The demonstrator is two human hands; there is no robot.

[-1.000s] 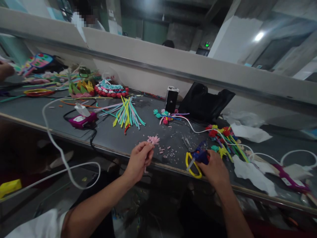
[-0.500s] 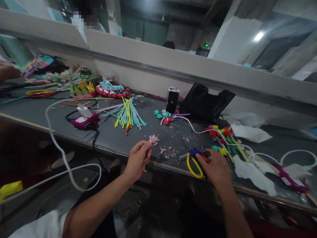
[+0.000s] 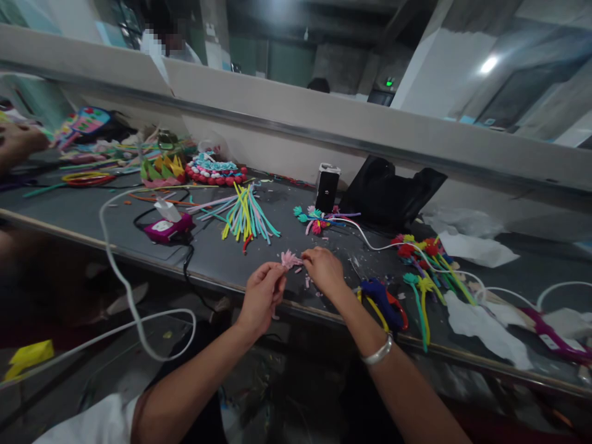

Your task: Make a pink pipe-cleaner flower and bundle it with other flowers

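Head view | left hand (image 3: 263, 296) pinched on pink flower (image 3: 289, 259) | right hand (image 3: 324, 271) fingertips closed on its petals | scissors (image 3: 386, 302) at 4 o'clock, on bench (image 3: 92, 216)

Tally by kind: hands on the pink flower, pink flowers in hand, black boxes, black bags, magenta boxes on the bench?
hands: 2 (left hand, right hand)
pink flower: 1
black box: 1
black bag: 1
magenta box: 1
Total: 6

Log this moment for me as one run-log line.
left hand: pinches pink flower by stem | right hand: fingertips at its petals | scissors: lying near table edge, unheld
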